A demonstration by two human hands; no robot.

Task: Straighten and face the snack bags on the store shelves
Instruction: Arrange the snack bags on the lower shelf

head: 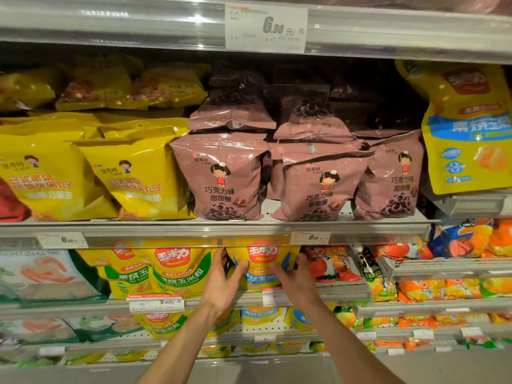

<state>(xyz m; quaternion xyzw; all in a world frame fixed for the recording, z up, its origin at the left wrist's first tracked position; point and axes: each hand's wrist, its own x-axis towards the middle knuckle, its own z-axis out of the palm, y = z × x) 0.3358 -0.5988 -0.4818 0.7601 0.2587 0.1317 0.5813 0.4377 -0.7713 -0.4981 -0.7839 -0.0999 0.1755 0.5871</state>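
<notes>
two bare forearms reach up from the bottom of the view toward the yellow corn bag with the blue band, which stands on the second shelf down, just under the price rail that carries the brown chocolate ring bags. the left hand wraps the left edge of that corn bag, thumb on the front face and fingers going behind. the right hand holds the right edge the same way, fingers curled over the side; how far they reach behind the bag i cannot tell. so both hands grasp the same bag, one on each side.

the step in hand looks like squaring this bag so its red logo faces out. to do it well, keep the grip light on the side seams instead of the middle, since a puffed bag dents and its contents crush easily. draw the bag forward until its bottom edge meets the shelf lip, level with the green-banded corn bag to its left, and turn it until the face is flat to the aisle. stand it upright before letting go, or it may slump back under the rail. mind the tomato snack bag to its right, which sits close and could be knocked askew.
</notes>
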